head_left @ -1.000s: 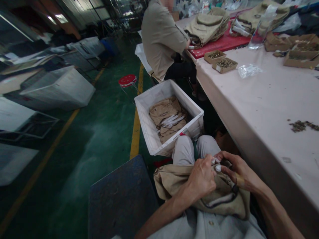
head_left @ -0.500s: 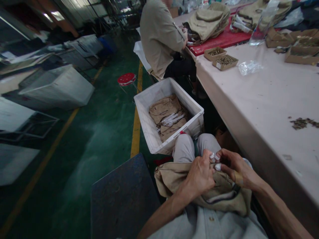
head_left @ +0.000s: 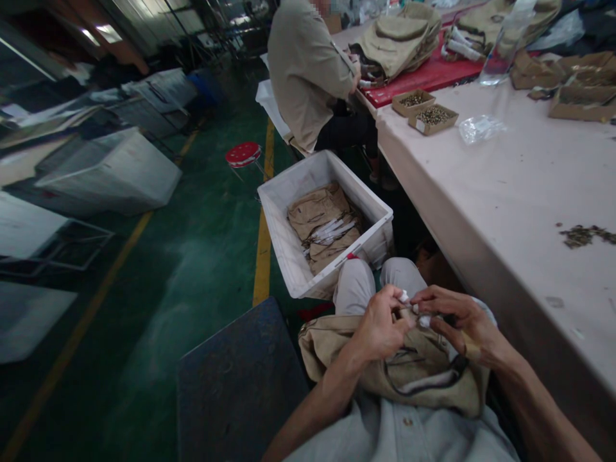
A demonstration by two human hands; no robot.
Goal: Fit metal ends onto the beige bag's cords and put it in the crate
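Observation:
A tan canvas bag [head_left: 428,378] with dark trim lies across my lap, its opening sagging toward me. Above it, my left hand [head_left: 385,324] is closed, thumb and fingers pinching a bit of the bag's tan cloth. My right hand [head_left: 457,321] meets it from the other side, thumb and fingertips pressed together at the same spot. What the right fingertips pinch is too small to make out. White tape wraps some fingertips, and a tan strip circles the base of my right thumb.
A white plastic bin [head_left: 283,237] of folded tan bags [head_left: 317,212] stands beyond my knees. On the table [head_left: 520,192] to my right are small boxes of metal fittings [head_left: 433,117] and a loose pile [head_left: 580,236]. A co-worker [head_left: 308,70] sits ahead. A dark board [head_left: 235,391] is at my left.
My left hand has shifted slightly left and turned, uncovering the pinched tan cloth. The right hand's fingers have flattened and straightened over the pinched spot. The bag stays on my lap.

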